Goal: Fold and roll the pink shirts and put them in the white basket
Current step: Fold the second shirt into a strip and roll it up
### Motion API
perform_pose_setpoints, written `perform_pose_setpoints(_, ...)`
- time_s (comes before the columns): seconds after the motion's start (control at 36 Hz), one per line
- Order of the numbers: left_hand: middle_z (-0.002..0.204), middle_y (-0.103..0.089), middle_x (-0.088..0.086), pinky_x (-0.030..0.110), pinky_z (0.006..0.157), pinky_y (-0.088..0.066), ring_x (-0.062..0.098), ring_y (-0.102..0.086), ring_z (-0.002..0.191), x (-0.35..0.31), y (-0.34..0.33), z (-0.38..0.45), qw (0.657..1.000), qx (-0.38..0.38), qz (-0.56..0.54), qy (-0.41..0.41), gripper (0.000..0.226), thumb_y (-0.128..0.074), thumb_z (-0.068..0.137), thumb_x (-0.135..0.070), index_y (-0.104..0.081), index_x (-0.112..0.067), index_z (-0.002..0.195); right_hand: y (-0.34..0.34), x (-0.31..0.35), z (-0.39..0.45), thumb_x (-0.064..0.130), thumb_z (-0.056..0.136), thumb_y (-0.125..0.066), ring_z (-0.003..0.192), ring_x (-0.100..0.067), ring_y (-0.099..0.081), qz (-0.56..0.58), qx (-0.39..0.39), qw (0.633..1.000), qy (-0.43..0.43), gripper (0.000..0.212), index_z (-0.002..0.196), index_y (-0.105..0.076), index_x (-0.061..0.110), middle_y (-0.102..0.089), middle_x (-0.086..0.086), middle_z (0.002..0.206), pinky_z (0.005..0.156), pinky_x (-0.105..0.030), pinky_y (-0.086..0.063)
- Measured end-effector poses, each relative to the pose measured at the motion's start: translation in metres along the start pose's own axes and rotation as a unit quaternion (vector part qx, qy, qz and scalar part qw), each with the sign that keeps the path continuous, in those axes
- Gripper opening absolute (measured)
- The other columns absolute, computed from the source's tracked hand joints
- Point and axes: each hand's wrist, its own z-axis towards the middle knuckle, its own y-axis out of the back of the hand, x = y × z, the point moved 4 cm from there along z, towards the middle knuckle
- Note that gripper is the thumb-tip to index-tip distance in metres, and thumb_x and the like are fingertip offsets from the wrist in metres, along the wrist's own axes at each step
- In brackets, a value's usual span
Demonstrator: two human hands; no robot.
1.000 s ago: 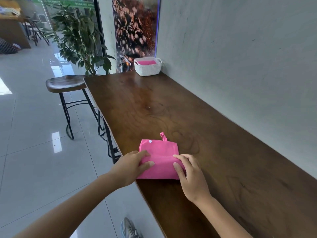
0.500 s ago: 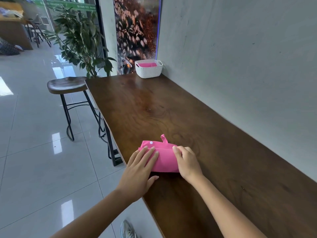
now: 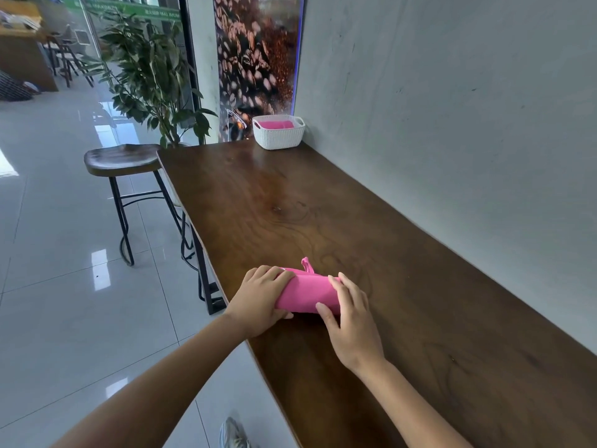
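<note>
A pink shirt (image 3: 307, 292), rolled into a short thick tube, lies on the dark wooden table (image 3: 339, 221) near its left edge. A small strap sticks up from the roll's far side. My left hand (image 3: 261, 299) wraps over the roll's left end, fingers on top and thumb below. My right hand (image 3: 350, 313) presses on its right end with fingers spread and the thumb against the near side. At the table's far end, against the wall, stands the white basket (image 3: 279, 137) with pink cloth inside.
A grey wall (image 3: 468, 124) runs along the table's right side. A wooden stool (image 3: 124, 161) on black legs stands left of the far corner, with a leafy plant (image 3: 151, 76) behind it. Glossy floor tiles lie to the left. A shoe (image 3: 232, 434) shows below.
The flat folded shirt has been rolled away from me into a tube. Both hands moved forward with it and now curl over its ends.
</note>
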Motion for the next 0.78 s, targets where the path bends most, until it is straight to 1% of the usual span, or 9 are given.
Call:
perform_pose_setpoints(0.11,0.136,-0.052,-0.01,0.039,0.113,-0.031,0.016,-0.043,0.127,-0.001,0.013,0.007,0.996,0.087,-0.028,0.017,0.08,-0.078,0.079,-0.053,-0.039,-0.034,0.145,-0.001,-0.004,-0.007,0.062,0.096,-0.046,0.143,-0.007,-0.028,0.006,0.011,1.0,0.003,0.068,0.155,-0.023,0.037,-0.024,0.012,0.161,0.108,-0.024,-0.04)
perform_pose_setpoints(0.25,0.129,-0.055,-0.009,0.035,0.104,-0.039,0.014,-0.046,0.119,0.0,0.023,0.01,0.981,0.188,-0.039,0.02,0.072,-0.082,0.079,-0.047,-0.045,-0.034,0.139,0.0,-0.009,-0.018,0.06,0.091,-0.06,0.138,-0.002,-0.031,0.031,0.032,0.999,0.017,0.076,0.153,-0.02,0.041,-0.023,0.017,0.156,0.106,-0.022,-0.046)
perform_pose_setpoints(0.33,0.128,-0.054,-0.009,0.036,0.101,-0.045,0.015,-0.046,0.119,0.002,0.024,0.008,0.968,0.241,-0.066,0.022,0.069,-0.084,0.078,-0.043,-0.046,-0.035,0.136,0.001,-0.011,-0.025,0.059,0.09,-0.062,0.136,0.0,-0.032,0.038,0.041,0.998,0.03,0.077,0.152,-0.021,0.043,-0.024,0.019,0.154,0.106,-0.021,-0.046)
perform_pose_setpoints(0.44,0.126,-0.054,-0.009,0.033,0.096,-0.051,0.015,-0.051,0.115,0.005,0.026,0.006,0.954,0.286,-0.093,0.014,0.066,-0.083,0.079,-0.044,-0.047,-0.033,0.133,0.001,-0.011,-0.028,0.064,0.089,-0.058,0.135,0.003,-0.034,0.065,0.074,0.995,0.025,0.076,0.151,-0.019,0.046,-0.023,0.023,0.152,0.102,-0.014,-0.044)
perform_pose_setpoints(0.53,0.127,-0.055,-0.007,0.032,0.095,-0.052,0.017,-0.053,0.115,0.005,0.031,0.007,0.946,0.308,-0.1,0.017,0.067,-0.08,0.081,-0.05,-0.046,-0.031,0.135,0.003,-0.011,-0.024,0.064,0.091,-0.057,0.135,0.0,-0.036,0.079,0.104,0.991,0.014,0.074,0.152,-0.018,0.046,-0.023,0.023,0.152,0.101,-0.017,-0.047)
perform_pose_setpoints(0.58,0.132,-0.053,-0.006,0.034,0.099,-0.048,0.018,-0.048,0.12,0.002,0.032,0.006,0.948,0.308,-0.072,0.016,0.07,-0.075,0.084,-0.056,-0.042,-0.031,0.14,0.005,-0.012,-0.02,0.064,0.091,-0.055,0.134,-0.001,-0.038,0.084,0.124,0.989,0.006,0.073,0.152,-0.019,0.047,-0.025,0.022,0.152,0.101,-0.019,-0.049)
perform_pose_setpoints(0.64,0.137,-0.049,-0.007,0.037,0.106,-0.039,0.018,-0.042,0.125,-0.001,0.034,0.003,0.958,0.285,-0.025,0.012,0.073,-0.068,0.087,-0.061,-0.036,-0.033,0.146,0.007,-0.013,-0.014,0.065,0.091,-0.055,0.132,-0.003,-0.041,0.101,0.142,0.985,-0.006,0.071,0.151,-0.02,0.048,-0.028,0.022,0.15,0.102,-0.021,-0.05)
perform_pose_setpoints(0.72,0.147,-0.04,-0.008,0.041,0.117,-0.027,0.018,-0.035,0.135,-0.012,0.041,-0.004,0.979,0.201,0.024,-0.009,0.071,-0.058,0.093,-0.058,-0.027,-0.035,0.153,0.009,-0.014,-0.006,0.068,0.089,-0.055,0.129,-0.002,-0.044,0.142,0.165,0.975,-0.036,0.073,0.151,-0.021,0.048,-0.031,0.024,0.146,0.097,-0.016,-0.048)
perform_pose_setpoints(0.78,0.152,-0.036,-0.008,0.039,0.12,-0.023,0.017,-0.031,0.14,-0.022,0.045,-0.01,0.99,0.122,0.056,-0.036,0.067,-0.052,0.098,-0.053,-0.025,-0.034,0.155,0.009,-0.014,0.0,0.068,0.088,-0.056,0.128,-0.002,-0.045,0.182,0.176,0.965,-0.07,0.075,0.151,-0.023,0.045,-0.034,0.022,0.145,0.095,-0.013,-0.044)
